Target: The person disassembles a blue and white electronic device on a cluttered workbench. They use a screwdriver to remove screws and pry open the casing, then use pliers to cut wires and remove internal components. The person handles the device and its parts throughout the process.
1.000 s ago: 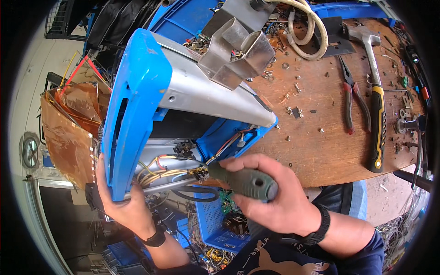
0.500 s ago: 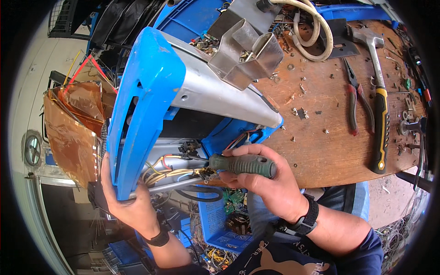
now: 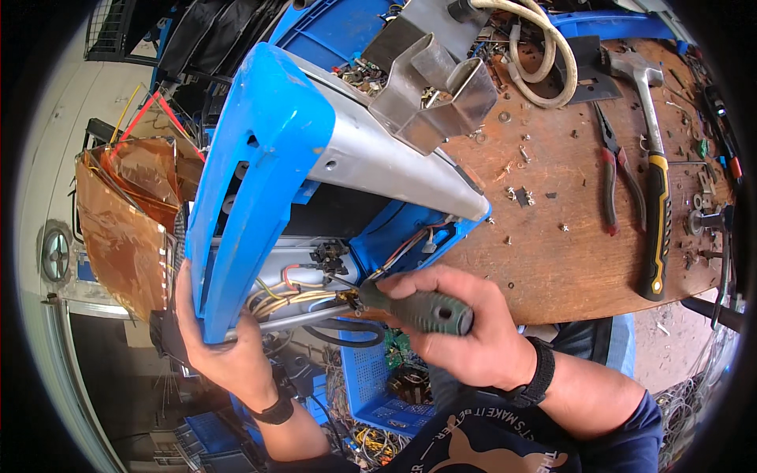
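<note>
**Green screwdriver [image 3: 435,314] aimed into an open blue-and-silver housing [image 3: 394,172]**

From where I stand, the housing is tilted up at the wooden workbench [image 3: 552,272], its open side toward the person. The left hand [image 3: 227,359] grips the lower corner of the housing's blue end, thumb on the near side, the other fingers partly hidden behind it. The right hand [image 3: 482,339], just beside the housing's open side, has its fingers wrapped around the screwdriver handle. The shaft slants into the housing toward a small black component [image 3: 330,254]; I can't tell whether the tip touches it. Bundled pale-yellow wires [image 3: 285,301] run inside the housing, below that component.

A bent metal holder [image 3: 404,102] sits just beyond the housing's upper silver side. Well to the housing's right lie red-handled pliers [image 3: 609,185] and, farther right, a hammer [image 3: 656,229]. A perforated blue crate [image 3: 356,378] is below the housing.
</note>
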